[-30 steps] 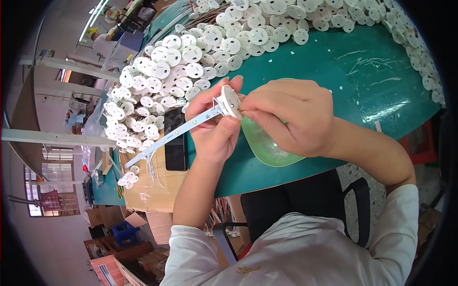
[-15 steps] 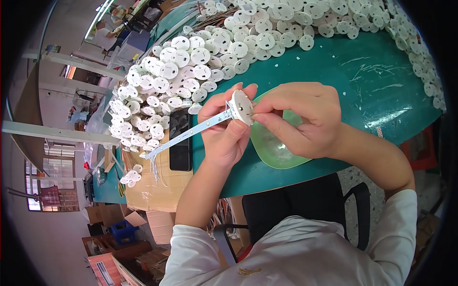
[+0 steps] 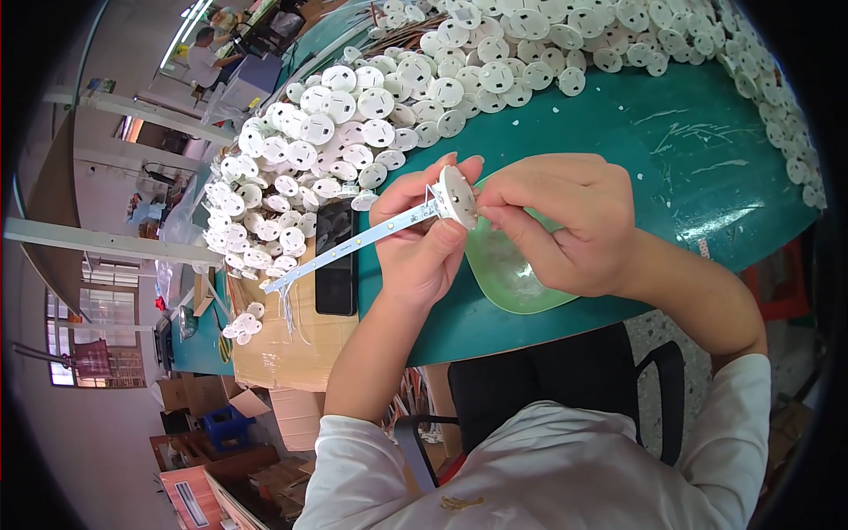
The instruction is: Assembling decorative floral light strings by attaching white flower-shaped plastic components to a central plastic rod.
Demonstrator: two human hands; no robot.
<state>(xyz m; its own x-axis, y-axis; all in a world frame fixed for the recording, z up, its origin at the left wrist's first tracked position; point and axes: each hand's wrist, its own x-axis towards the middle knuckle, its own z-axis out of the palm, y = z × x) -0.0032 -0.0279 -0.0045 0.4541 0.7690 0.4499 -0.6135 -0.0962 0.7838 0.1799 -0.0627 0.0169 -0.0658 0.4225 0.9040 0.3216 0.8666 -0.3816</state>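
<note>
My left hand (image 3: 417, 265) is closed around a white round cap (image 3: 457, 196), thumb below and fingers behind it. From the cap a narrow white LED strip (image 3: 353, 245) with small yellow chips slants down to the left, thin wires hanging at its far end. My right hand (image 3: 574, 225) pinches thumb and forefinger together at the cap's right face; whatever is between those fingertips is too small to make out. Beneath the right hand, partly covered by it, sits a light green bowl (image 3: 505, 283) with small bits inside.
A large heap of similar white round caps (image 3: 340, 108) spreads along the far and left side of the green table (image 3: 609, 124). Beside my left forearm lie a black phone (image 3: 336, 287) and brown cardboard (image 3: 274, 353). A black chair (image 3: 548, 367) stands at the table's front edge.
The cap and strip have shifted slightly right, and the right fingertips stay at the cap's face. In the background, a seated person has moved a little.
</note>
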